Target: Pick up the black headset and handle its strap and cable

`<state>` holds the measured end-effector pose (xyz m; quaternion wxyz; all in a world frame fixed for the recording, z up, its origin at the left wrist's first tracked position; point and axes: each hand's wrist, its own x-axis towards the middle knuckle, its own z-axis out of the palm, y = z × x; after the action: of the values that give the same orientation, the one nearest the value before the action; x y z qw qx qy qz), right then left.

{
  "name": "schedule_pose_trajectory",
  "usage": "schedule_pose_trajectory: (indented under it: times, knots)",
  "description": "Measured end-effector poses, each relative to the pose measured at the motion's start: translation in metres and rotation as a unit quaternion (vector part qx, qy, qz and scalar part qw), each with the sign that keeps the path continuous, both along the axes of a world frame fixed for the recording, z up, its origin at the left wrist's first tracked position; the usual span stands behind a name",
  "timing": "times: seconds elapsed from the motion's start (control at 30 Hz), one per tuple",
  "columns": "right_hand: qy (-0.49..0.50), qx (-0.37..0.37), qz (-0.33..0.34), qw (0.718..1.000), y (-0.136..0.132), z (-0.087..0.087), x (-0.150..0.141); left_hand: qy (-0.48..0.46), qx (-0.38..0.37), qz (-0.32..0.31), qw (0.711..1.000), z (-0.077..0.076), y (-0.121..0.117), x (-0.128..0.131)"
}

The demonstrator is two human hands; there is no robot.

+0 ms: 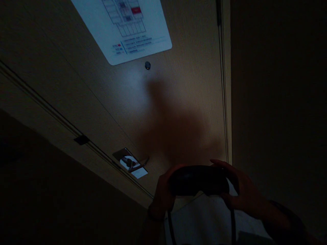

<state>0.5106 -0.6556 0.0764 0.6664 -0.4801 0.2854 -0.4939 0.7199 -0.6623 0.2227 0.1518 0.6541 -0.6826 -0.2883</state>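
I hold a dark device [198, 180] in both hands, low in the view and right of centre, in front of a wooden door [178, 102]. Its long axis runs left to right, almost level, and its broad curved side faces me; which end is its front I cannot tell in this dim light. My left hand [162, 197] is clamped on its left end, fingers wrapped round from below. My right hand [241, 192] is clamped on its right end, with fingers [219, 164] hooked over the top edge. The hands are apart, the device spanning the gap between them. Two dark straps [170, 224] hang down from it, one near each hand. A shadow falls on the door just above the device. Up the door are a small peephole [147, 65] and a white notice [127, 27]. To the left, near the door edge, is a metal latch [130, 163].
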Motion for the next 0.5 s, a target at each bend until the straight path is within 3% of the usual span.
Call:
schedule_pose_trajectory:
  times: [0.17, 0.27, 0.5]
  knots:
    - [-0.103, 0.029, 0.005, 0.994, -0.001, 0.007, 0.006, -0.009, -0.022, -0.006, 1.000, 0.012, 0.001, 0.001]
    - [-0.107, 0.025, -0.005, 0.994, -0.002, 0.010, 0.008, -0.007, -0.038, -0.007, 0.999, 0.013, 0.001, 0.002]
    - [-0.031, -0.033, -0.055, 0.997, 0.000, 0.018, 0.004, 0.038, -0.080, 0.041, 0.995, -0.013, 0.019, 0.013]
